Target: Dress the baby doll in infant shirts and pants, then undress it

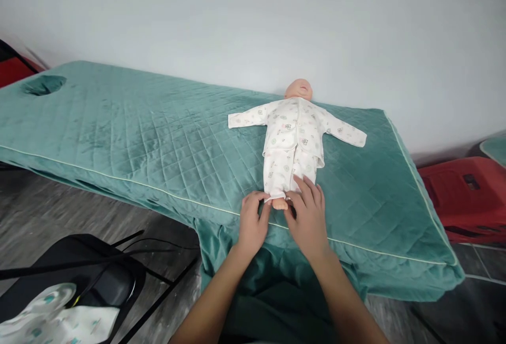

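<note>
A baby doll [299, 89] lies on its back, its head by the wall and its feet toward me. It wears a white printed long-sleeved top [294, 125] and matching trousers [279, 170]. My left hand [253, 220] pinches the left edge of one trouser cuff between thumb and fingers. At the other side of that same cuff, the thumb and fingers of my right hand [308, 217] are closed on the fabric. Between my hands the doll's bare foot [280, 204] pokes out of the cuff. The other foot is hidden behind my right hand.
The doll rests on a massage bed with a green quilted cover [169, 138], with a face hole [45, 85] at its far left. A black chair [106, 281] holding a patterned white cloth [59, 317] stands at lower left. Red plastic stools [466, 191] are beyond the right end.
</note>
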`<move>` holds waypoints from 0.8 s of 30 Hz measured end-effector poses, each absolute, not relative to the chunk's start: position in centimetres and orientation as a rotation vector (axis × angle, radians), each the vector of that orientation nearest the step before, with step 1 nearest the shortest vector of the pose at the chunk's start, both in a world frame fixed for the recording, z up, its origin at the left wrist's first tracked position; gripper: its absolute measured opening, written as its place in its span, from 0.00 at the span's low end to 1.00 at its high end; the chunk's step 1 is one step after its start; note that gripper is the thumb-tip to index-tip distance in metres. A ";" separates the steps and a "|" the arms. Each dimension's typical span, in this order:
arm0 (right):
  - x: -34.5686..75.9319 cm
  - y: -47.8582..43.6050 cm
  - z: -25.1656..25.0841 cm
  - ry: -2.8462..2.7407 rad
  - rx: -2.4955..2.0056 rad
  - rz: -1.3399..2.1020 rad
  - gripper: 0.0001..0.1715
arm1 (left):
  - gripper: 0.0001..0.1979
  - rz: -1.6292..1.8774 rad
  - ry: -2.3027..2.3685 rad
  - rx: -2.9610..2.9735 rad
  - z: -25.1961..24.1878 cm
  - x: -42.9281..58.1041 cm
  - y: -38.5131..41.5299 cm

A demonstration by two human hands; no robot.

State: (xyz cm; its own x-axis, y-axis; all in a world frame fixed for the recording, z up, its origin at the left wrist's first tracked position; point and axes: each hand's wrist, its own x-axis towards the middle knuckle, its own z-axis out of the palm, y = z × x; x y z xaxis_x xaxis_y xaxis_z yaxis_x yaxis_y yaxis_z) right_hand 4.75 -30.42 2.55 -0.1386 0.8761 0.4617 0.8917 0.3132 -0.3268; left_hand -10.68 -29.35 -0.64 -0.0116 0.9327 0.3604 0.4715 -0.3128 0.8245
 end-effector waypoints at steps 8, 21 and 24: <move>5.8 -31.1 3.9 -1.953 -1.340 0.026 0.09 | 0.06 1.381 1.398 1.898 -1.8 -11.6 -30.6; 9.0 -33.4 1.7 -1.673 -1.452 0.388 0.20 | 0.17 1.277 1.336 2.247 1.5 -9.3 -30.5; 9.0 -33.1 1.0 -1.643 -1.522 0.348 0.14 | 0.17 1.117 1.362 2.392 2.2 -8.1 -29.9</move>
State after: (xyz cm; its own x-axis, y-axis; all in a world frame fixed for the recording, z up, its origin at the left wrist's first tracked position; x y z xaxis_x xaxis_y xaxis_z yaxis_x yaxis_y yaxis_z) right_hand 9.04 -33.08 0.97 0.0994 0.9166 0.3874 0.6809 0.2213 -0.6982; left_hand -8.13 -29.89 2.21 0.3021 0.7968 0.5233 0.6690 -0.5683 0.4790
